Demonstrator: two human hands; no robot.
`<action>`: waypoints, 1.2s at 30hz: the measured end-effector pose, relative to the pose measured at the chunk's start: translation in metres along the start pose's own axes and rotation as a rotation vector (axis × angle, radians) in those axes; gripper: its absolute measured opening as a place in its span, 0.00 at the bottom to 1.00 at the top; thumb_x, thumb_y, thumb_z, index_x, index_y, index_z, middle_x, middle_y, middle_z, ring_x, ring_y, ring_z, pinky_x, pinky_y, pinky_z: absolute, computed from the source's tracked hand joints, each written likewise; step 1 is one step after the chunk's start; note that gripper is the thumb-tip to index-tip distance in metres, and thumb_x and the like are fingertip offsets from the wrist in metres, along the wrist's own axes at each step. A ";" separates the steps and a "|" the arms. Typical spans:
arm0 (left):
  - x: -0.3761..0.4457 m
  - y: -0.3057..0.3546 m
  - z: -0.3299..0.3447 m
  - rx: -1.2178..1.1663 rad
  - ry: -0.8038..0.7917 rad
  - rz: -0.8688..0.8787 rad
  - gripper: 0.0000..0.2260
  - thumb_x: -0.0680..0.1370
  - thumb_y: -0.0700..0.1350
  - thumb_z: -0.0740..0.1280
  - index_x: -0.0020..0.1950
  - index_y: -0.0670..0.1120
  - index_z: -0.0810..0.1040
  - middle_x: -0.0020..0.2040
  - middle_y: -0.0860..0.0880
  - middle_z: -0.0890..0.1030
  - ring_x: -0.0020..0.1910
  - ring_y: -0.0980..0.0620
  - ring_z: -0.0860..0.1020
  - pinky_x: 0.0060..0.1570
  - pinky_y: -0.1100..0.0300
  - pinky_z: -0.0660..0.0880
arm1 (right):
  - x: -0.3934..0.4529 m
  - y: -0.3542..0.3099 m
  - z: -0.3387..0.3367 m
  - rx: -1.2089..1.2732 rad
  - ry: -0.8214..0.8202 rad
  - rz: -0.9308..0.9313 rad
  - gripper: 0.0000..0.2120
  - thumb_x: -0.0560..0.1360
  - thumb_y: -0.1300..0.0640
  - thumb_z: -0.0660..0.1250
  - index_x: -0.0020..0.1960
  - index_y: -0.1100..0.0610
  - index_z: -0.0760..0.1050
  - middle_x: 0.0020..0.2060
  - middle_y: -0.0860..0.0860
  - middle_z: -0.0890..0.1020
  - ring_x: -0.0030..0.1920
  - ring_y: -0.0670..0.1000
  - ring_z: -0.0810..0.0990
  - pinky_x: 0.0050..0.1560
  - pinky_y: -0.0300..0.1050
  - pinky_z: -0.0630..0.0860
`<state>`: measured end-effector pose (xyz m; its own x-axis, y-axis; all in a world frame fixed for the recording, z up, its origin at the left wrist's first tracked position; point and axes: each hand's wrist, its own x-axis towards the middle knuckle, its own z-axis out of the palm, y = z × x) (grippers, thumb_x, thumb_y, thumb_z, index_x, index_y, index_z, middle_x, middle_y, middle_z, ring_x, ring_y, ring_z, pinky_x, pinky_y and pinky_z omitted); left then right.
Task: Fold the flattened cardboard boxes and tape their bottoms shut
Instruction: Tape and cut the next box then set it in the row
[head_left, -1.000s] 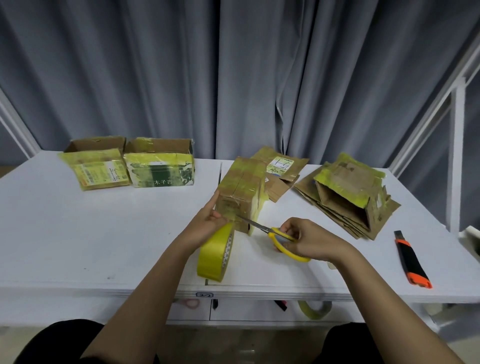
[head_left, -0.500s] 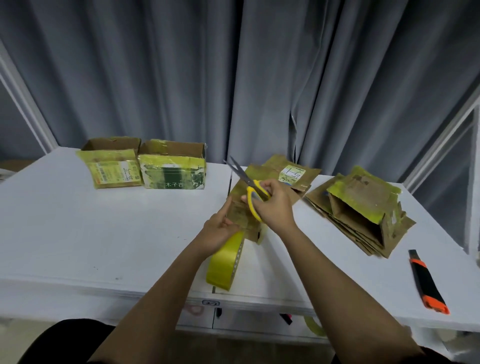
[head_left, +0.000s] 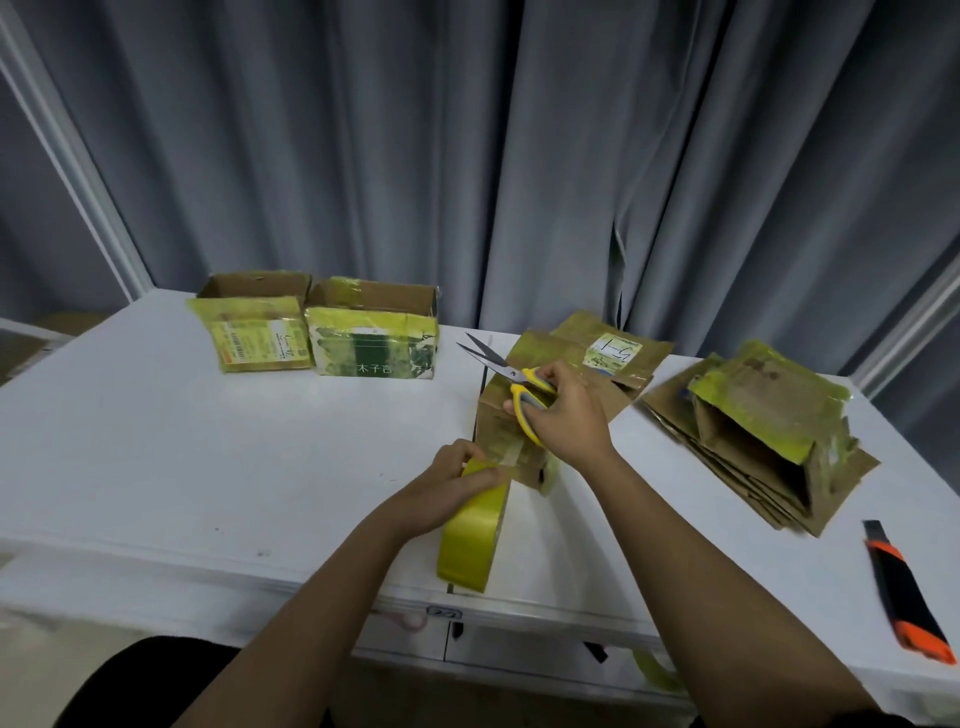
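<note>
A folded cardboard box (head_left: 506, 436) stands bottom-up in the middle of the white table (head_left: 208, 467). My left hand (head_left: 457, 483) grips a roll of yellow tape (head_left: 472, 530) at the box's near side, where a strip of tape runs onto the box. My right hand (head_left: 566, 410) rests on top of the box and holds yellow-handled scissors (head_left: 511, 376), blades open and pointing back left. A stack of flattened boxes (head_left: 753, 441) lies to the right.
Two folded boxes (head_left: 317, 338) stand open-topped at the back left. Another flattened box (head_left: 602, 353) lies behind the one in hand. An orange and black utility knife (head_left: 904, 597) lies near the front right edge. Grey curtains hang behind the table.
My right hand lifted the scissors from the near side of the box, by the tape, up onto the top of the box. My left hand kept hold of the tape roll.
</note>
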<state>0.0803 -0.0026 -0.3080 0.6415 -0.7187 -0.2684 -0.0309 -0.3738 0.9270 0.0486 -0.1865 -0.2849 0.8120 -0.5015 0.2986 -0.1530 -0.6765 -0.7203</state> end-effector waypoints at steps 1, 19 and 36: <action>0.000 0.001 -0.001 0.008 -0.013 0.002 0.28 0.60 0.68 0.65 0.52 0.52 0.69 0.58 0.49 0.71 0.59 0.51 0.72 0.61 0.49 0.71 | 0.000 0.001 0.000 -0.010 0.000 -0.010 0.21 0.67 0.46 0.77 0.50 0.53 0.71 0.49 0.51 0.79 0.49 0.53 0.76 0.42 0.43 0.68; -0.008 0.009 -0.011 -0.178 -0.136 -0.137 0.15 0.78 0.48 0.66 0.62 0.50 0.67 0.54 0.46 0.76 0.49 0.49 0.78 0.50 0.54 0.76 | -0.003 -0.004 -0.002 -0.042 -0.032 0.002 0.22 0.69 0.46 0.75 0.55 0.56 0.72 0.52 0.52 0.79 0.52 0.53 0.75 0.44 0.43 0.67; 0.007 0.016 -0.034 0.090 -0.065 0.008 0.32 0.73 0.43 0.72 0.72 0.50 0.60 0.57 0.49 0.76 0.51 0.54 0.78 0.48 0.66 0.76 | 0.001 -0.009 -0.008 -0.073 -0.074 0.017 0.25 0.67 0.44 0.76 0.57 0.56 0.73 0.52 0.51 0.79 0.52 0.53 0.76 0.43 0.43 0.68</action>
<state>0.1104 0.0062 -0.2866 0.5898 -0.7572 -0.2806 -0.1060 -0.4170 0.9027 0.0463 -0.1850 -0.2731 0.8478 -0.4740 0.2379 -0.2056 -0.7073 -0.6763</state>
